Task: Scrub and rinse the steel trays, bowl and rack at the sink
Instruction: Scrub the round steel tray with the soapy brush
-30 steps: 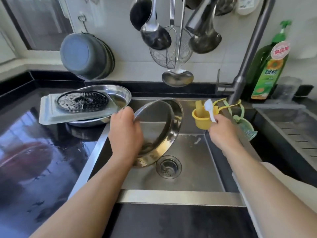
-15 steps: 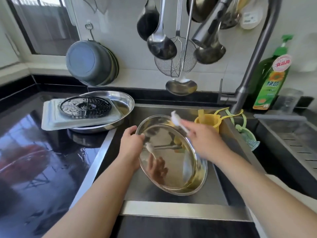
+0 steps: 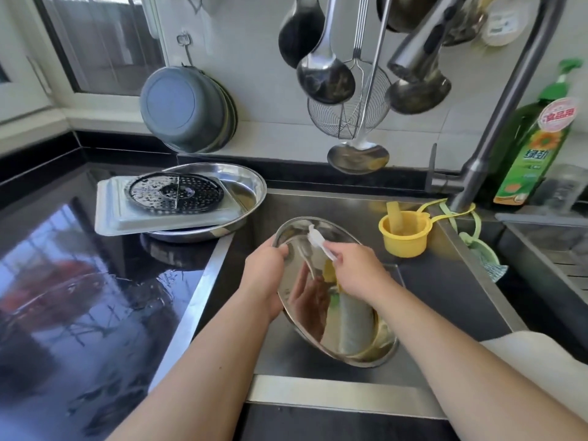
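Two hands share one job over the sink [image 3: 451,300], and I read each placement as serving the scrub; my left hand [image 3: 265,281] grips the round steel tray [image 3: 356,338] by its rim at about ten o'clock, fingers curled over the edge, which tilts the tray so its inner face turns up toward me and its lower edge rests low in the basin; that tilt should let water and suds drain off rather than pool. My right hand [image 3: 356,272] pinches a small white brush [image 3: 318,241], its white head laid against the tray's upper inner wall at roughly twelve o'clock, just beside the left fingers; I judge this to be the start of a scrubbing pass on the inside, with rinsing not yet begun, since no water falls from the faucet [image 3: 423,43] hanging above at one o'clock.

Up at ten o'clock on the black counter [image 3: 79,297], a second round steel tray [image 3: 248,186] carries a rectangular tray [image 3: 121,218] and a perforated round rack [image 3: 175,194] stacked on top; I take that as the queue or the finished pile, though I cannot tell which. At two o'clock a yellow cup [image 3: 405,240] sits on the sink's ledge, close at hand for the brush; the green dish soap bottle [image 3: 534,144] stands behind the faucet base, well apart from the tray.
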The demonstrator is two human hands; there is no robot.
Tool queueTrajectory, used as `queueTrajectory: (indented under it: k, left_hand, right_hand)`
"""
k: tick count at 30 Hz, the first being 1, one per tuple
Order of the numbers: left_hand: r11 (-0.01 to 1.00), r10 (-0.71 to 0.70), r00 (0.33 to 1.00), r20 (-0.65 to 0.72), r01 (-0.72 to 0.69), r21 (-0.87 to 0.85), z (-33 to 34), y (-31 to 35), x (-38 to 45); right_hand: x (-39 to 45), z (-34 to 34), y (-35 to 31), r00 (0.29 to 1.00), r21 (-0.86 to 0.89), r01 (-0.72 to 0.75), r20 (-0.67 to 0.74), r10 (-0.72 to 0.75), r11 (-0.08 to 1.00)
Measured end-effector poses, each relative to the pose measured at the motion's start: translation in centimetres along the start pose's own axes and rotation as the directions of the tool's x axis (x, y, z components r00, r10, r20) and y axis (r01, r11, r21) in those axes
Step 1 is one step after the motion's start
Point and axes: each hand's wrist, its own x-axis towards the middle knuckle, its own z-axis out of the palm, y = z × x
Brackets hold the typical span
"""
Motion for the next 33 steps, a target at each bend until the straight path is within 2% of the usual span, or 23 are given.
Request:
queueTrajectory:
  k: [2, 5, 7, 9, 10, 12, 14, 15, 17, 19, 22, 25, 29, 31, 33]
  left_hand:
    - [1.0, -0.001, 1.0, 0.026, 0.001, -0.017, 0.1, 0.0, -0.1]
    - [0.998, -0.001, 0.999, 0.035, 0.003, -0.057, 0.1, 0.1, 0.1]
    - [0.997, 0.0, 1.0, 0.023, 0.002, -0.073, -0.3, 0.2, 0.3]
    - [0.999, -0.003, 1.0, 0.005, 0.003, -0.042, -0.5, 0.2, 0.4]
    - [0.999, 0.003, 1.0, 0.019, -0.003, -0.033, -0.4, 0.1, 0.5]
    - [0.999, 0.036, 0.998, 0.052, -0.036, 0.0, -0.1, 0.1, 0.2]
    - [0.997, 0.058, 0.995, 0.082, -0.062, 0.043, 0.4, 0.0, 0.3]
    - [0.995, 0.069, 0.993, 0.094, -0.075, 0.06, 0.5, 0.0, 0.2]
    - [0.994, 0.074, 0.992, 0.103, -0.081, 0.068, 0.5, 0.0, 0.2]
    - [0.995, 0.085, 0.995, 0.06, -0.089, 0.054, -0.1, 0.2, 0.4]
    - [0.994, 0.112, 0.993, 0.026, -0.113, 0.003, -1.1, 0.6, 0.8]
    - [0.993, 0.118, 0.991, 0.061, -0.118, 0.0, -1.1, 0.6, 1.0]
    - [0.99, 0.126, 0.981, 0.145, -0.134, 0.047, 0.0, 0.2, 0.6]
    - [0.985, 0.154, 0.98, 0.128, -0.162, 0.059, -0.1, 0.4, 0.6]
    - [0.983, 0.174, 0.981, 0.086, -0.179, 0.045, -0.6, 0.7, 0.8]
  right_hand:
    - [0.2, 0.3, -0.1, 1.0, 0.02, 0.024, 0.007, -0.024, 1.0]
    - [-0.2, 0.8, -0.9, 0.981, 0.026, 0.178, 0.072, -0.179, 0.984]
    - [-1.2, 1.0, -1.9, 0.952, -0.006, 0.268, 0.158, -0.264, 0.963]
    - [-1.2, 0.9, -2.3, 0.941, -0.076, 0.309, 0.172, -0.293, 0.948]
    - [-0.8, 0.7, -2.1, 0.95, -0.121, 0.295, 0.145, -0.277, 0.948]
    - [0.0, -0.3, -1.1, 0.986, -0.168, 0.162, 0.063, -0.153, 0.972]
    - [0.6, -1.2, 0.0, 1.0, -0.134, 0.028, 0.009, -0.027, 0.991]
    - [0.5, -1.3, 0.2, 1.0, -0.108, 0.009, 0.005, -0.008, 0.994]
    - [-0.1, -1.0, -0.5, 0.997, -0.042, 0.063, 0.04, -0.062, 0.997]
    - [-1.3, -0.3, -1.8, 0.975, 0.045, 0.166, 0.142, -0.171, 0.985]
    - [-2.3, 0.6, -2.7, 0.925, 0.118, 0.229, 0.284, -0.254, 0.966]
    - [-1.3, -0.3, -2.2, 0.96, 0.049, 0.186, 0.205, -0.192, 0.981]
    - [0.0, -2.5, -0.9, 0.998, -0.061, 0.029, 0.048, -0.026, 0.998]
    - [-0.8, -2.3, -1.3, 0.992, 0.021, 0.072, 0.102, -0.073, 0.997]
    - [-2.6, -1.4, -2.6, 0.954, 0.095, 0.161, 0.242, -0.18, 0.982]
